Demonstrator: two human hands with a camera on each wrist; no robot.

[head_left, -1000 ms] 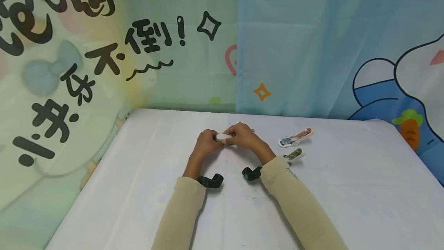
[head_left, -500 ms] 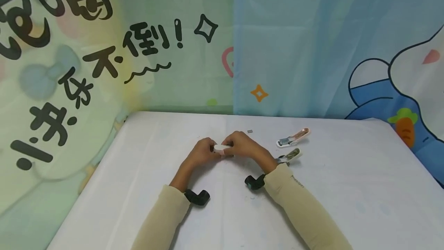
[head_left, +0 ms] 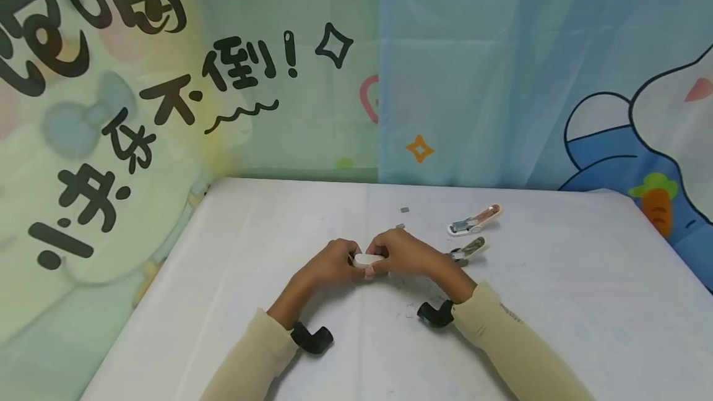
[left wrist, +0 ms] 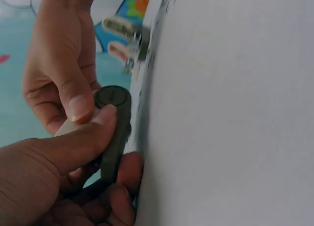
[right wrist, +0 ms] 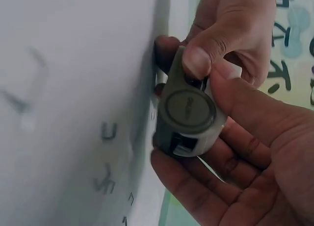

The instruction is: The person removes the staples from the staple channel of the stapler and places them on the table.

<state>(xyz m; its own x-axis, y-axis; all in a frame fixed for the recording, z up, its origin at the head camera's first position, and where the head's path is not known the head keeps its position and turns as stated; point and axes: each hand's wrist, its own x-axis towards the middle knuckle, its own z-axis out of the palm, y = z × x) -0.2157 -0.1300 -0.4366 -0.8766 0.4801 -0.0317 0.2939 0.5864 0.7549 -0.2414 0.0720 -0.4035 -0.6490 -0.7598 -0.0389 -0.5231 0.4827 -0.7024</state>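
Both hands hold one small stapler (head_left: 367, 260) low over the white table. It has a white part and a dark olive-grey part with a round disc, seen in the right wrist view as a stapler end (right wrist: 189, 111) with a small opening below. My left hand (head_left: 334, 262) grips it from the left, thumb on its side and fingers curled beneath, as the left wrist view shows. My right hand (head_left: 403, 252) holds the other end between thumb and fingers. The fingers hide much of the stapler's middle.
Two more staplers, one with a pinkish handle (head_left: 473, 221) and one with an olive handle (head_left: 470, 249), lie open to the right. Short grey staple strips (head_left: 405, 210) lie behind the hands. Loose staples (right wrist: 109, 132) are scattered on the table (head_left: 557, 314). A printed curtain hangs behind.
Both hands have come nearer to the body with the stapler, still gripping it. The forearms have spread apart, and the grey staple strips behind the hands now show more fully.
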